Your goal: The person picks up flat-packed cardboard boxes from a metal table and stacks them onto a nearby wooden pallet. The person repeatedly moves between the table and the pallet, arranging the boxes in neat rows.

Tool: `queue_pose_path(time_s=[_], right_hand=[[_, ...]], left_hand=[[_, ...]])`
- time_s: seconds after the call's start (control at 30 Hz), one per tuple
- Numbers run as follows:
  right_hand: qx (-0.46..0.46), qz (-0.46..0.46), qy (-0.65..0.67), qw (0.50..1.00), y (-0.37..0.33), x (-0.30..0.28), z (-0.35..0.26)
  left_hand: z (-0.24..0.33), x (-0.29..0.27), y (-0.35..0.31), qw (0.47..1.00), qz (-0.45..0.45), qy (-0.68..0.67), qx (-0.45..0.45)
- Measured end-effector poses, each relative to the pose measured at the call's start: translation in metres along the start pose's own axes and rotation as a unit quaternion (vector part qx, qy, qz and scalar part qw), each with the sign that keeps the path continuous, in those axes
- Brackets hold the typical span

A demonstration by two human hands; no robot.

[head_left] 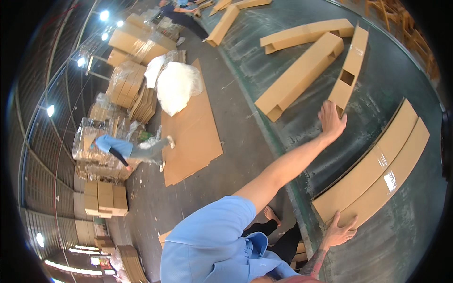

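Observation:
My left hand [332, 120] reaches out to the near end of a long, narrow cardboard box [355, 59], its fingers closed on that end. A square opening shows in the side of this box. Lower right, my right hand [338, 232] rests at the near end of a wide cardboard piece [377, 167], fingers spread against its edge. The piece looks like two long panels side by side, with shiny clear tape on them. Just left of the box at my left hand lies a thicker long carton [302, 75], and another long carton [306, 35] lies beyond it.
These lie on a dark green work surface [292, 137] whose edge runs along its left side. Farther up is another long carton [222, 26], near a person [181, 16]. On the floor are cardboard sheets [193, 137], a white bundle [175, 85], stacked boxes [106, 198] and a walking person [118, 147].

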State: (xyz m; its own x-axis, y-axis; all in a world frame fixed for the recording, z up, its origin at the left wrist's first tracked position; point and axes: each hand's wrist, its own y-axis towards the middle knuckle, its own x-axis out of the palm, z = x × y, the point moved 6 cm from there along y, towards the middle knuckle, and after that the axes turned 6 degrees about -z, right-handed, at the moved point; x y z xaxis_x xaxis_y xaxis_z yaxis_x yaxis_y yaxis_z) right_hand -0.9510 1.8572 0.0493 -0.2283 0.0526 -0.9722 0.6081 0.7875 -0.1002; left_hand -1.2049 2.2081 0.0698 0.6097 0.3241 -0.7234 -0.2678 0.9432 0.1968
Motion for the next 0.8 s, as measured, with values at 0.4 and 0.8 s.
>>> queue_pose_path(time_s=[0.4,0.8], right_hand=[[0.011,-0.01,0.027,1.0,0.004,-0.002,-0.006],[-0.013,-0.021,0.089,0.996,0.029,0.004,-0.008]], left_hand=[[-0.049,0.012,0.089,0.965,-0.257,-0.013,-0.043],[-0.123,-0.054,-0.159,0.804,-0.591,-0.068,-0.007]])
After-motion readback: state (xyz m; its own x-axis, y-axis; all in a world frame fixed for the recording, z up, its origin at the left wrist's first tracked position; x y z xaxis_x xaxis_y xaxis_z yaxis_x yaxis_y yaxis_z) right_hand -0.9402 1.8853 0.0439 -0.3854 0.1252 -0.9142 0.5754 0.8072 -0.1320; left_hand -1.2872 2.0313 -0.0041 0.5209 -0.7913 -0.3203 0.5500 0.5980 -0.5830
